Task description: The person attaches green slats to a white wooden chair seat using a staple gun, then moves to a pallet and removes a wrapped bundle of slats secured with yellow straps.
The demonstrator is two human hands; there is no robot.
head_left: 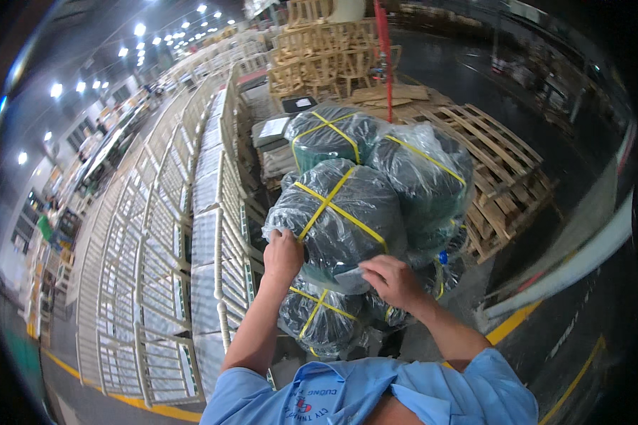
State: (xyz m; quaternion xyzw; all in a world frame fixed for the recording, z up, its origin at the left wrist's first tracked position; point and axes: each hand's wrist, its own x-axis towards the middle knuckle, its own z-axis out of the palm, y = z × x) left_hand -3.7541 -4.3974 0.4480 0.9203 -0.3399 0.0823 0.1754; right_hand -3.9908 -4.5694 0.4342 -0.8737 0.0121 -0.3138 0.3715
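Note:
A dark round bundle (368, 195) in clear plastic, crossed by yellow straps (327, 202), sits right in front of me. At its near left edge my left hand (283, 256) is closed on the plastic wrap, close to the end of one strap. My right hand (392, 280) pinches the wrap at the near right side, beside a pale flat patch (350, 278) that could be a label or folded plastic. Below it lies another strapped bundle (320, 316). More wrapped bundles (329, 136) (425, 166) are stacked behind and to the right.
Rows of cream slatted frames (159, 283) stand close along my left. Wooden pallets (485, 163) lie at the right, behind a red post (385, 64). Stacked wooden chair frames (319, 60) rise at the back. Yellow lines (514, 322) mark the floor.

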